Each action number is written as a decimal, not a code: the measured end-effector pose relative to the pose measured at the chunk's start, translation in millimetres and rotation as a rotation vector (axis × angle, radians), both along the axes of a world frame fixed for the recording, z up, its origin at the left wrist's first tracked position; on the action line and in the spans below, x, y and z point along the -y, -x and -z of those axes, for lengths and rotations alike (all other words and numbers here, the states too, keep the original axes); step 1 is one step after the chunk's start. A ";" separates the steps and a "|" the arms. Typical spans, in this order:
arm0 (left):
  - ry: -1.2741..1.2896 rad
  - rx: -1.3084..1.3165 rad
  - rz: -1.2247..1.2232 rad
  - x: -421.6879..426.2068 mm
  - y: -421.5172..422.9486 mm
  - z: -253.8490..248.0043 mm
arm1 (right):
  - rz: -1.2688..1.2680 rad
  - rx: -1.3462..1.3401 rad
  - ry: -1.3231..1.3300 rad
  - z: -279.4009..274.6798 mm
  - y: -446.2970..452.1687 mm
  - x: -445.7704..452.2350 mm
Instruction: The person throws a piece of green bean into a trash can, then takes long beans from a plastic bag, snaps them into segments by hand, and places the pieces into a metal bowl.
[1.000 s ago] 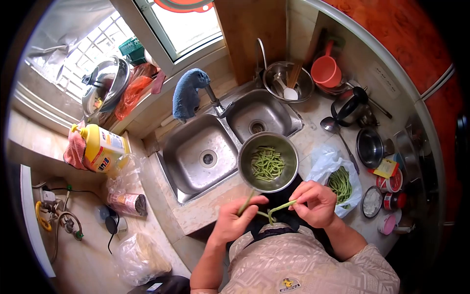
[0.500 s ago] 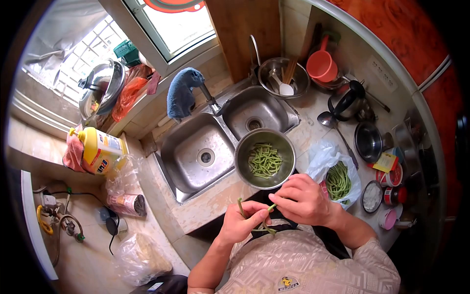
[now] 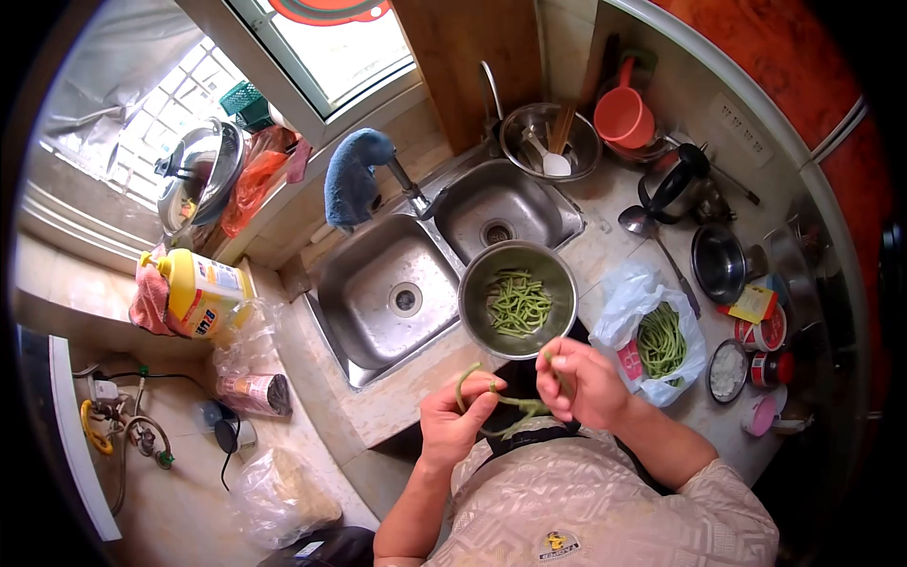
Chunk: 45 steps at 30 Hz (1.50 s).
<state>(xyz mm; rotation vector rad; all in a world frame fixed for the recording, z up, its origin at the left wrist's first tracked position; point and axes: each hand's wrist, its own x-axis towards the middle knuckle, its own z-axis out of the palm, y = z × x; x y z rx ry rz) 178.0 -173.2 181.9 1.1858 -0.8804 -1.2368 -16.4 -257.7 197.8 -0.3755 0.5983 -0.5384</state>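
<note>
My left hand is closed on long green beans, pinched between thumb and fingers, with their ends curling out on both sides. To its right, my right hand pinches a short piece of green bean, apart from the left hand. Just beyond both hands a steel bowl stands at the sink's near edge, with cut green bean pieces on its bottom. Beside my right forearm, a pale plastic bag lies open around whole long beans.
A double steel sink lies behind the bowl, its faucet draped with a blue cloth. At right stand a black bowl, a ladle, a dish of white grains and jars. A yellow jug is at left.
My hands have moved apart; the right hand has drawn away from the left with a bean piece between its fingers. The view has shifted slightly.
</note>
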 end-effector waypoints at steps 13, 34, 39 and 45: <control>0.356 0.470 -0.180 -19.9 11.3 9.9 | -0.326 -0.160 0.181 16.1 -8.8 -6.9; 0.323 -0.489 -0.985 -43.6 -170.1 -19.0 | -0.440 -0.209 0.279 29.3 31.8 24.6; -0.110 -0.200 -0.513 -22.5 -74.9 4.2 | -0.522 -0.159 0.344 13.8 4.7 15.8; -0.205 -0.383 -0.092 -18.5 -19.6 20.1 | -0.616 -0.195 0.515 12.0 -21.3 -0.8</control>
